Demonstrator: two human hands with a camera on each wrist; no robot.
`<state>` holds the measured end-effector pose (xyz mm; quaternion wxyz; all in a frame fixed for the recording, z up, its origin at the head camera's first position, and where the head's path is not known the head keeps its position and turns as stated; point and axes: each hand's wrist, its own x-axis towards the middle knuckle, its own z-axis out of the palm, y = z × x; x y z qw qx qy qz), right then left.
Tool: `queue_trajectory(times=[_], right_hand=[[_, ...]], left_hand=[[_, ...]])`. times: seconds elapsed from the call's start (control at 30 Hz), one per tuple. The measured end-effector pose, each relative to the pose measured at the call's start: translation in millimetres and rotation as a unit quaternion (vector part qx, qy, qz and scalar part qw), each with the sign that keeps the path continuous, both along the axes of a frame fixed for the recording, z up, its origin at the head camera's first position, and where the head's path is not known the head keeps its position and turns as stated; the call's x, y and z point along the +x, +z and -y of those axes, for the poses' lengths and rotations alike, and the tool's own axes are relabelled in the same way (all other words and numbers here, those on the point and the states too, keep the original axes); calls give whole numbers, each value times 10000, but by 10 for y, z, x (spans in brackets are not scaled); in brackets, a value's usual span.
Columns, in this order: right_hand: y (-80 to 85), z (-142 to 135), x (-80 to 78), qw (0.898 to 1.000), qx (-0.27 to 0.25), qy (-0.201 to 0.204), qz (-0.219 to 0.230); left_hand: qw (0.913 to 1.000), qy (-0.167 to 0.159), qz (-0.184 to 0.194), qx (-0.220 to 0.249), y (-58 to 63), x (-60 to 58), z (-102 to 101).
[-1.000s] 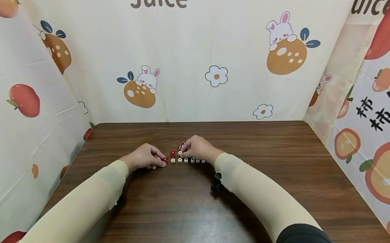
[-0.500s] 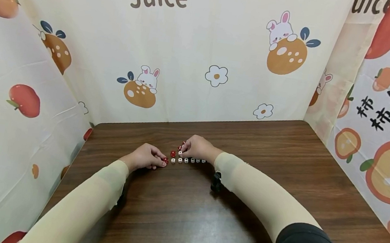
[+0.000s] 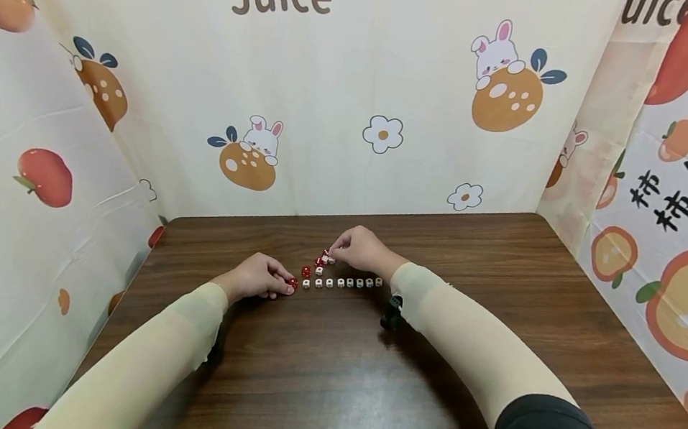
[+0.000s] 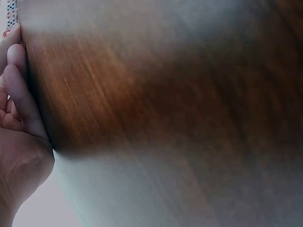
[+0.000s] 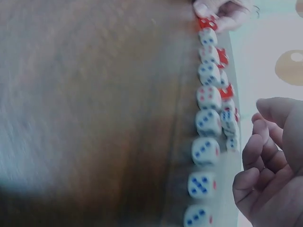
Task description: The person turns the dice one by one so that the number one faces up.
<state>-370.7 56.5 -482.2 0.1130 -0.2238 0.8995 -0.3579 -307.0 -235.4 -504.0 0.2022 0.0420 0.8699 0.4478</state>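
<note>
My left hand (image 3: 254,276) pinches a red die (image 3: 293,283) at the left end of a straight row of white dice (image 3: 341,283). In the right wrist view, that red die (image 5: 207,23) sits between the left thumb and finger, against the first white die (image 5: 207,37). My right hand (image 3: 364,250) is over the back of a small cluster, its fingers loosely bent with no die visible between them. Behind the row, a red die (image 3: 306,271) stands beside a white die (image 3: 319,271). Further back, red and white dice (image 3: 325,259) are bunched below the right fingertips.
The dice lie on a dark wood-grain table (image 3: 298,368). A printed cloth backdrop (image 3: 335,83) rises along the table's back edge, with more printed cloth on both sides. A black wrist device (image 3: 392,313) hangs under the right wrist.
My right hand has let go of the white die beside the red one and moved back and right. The row's right end has come into view. The left hand stays in place.
</note>
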Motion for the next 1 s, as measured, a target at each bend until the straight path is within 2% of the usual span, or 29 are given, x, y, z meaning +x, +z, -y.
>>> queue_trajectory(times=[0.23, 0.5, 0.73, 1.0], right_hand=[[15, -160, -82, 9989, -136, -426, -121], [-119, -196, -78, 9966, -83, -806, -138], [-217, -128, -117, 9953, -83, -969, -20], [-265, -109, -183, 9953, 49, -959, 88]], left_hand=[[10000, 0, 3, -5, 12, 6, -1], [10000, -18, -19, -17, 24, 22, -15], [10000, 3, 10, 6, 39, 37, -12], [10000, 20, 45, 58, 32, 32, 0]])
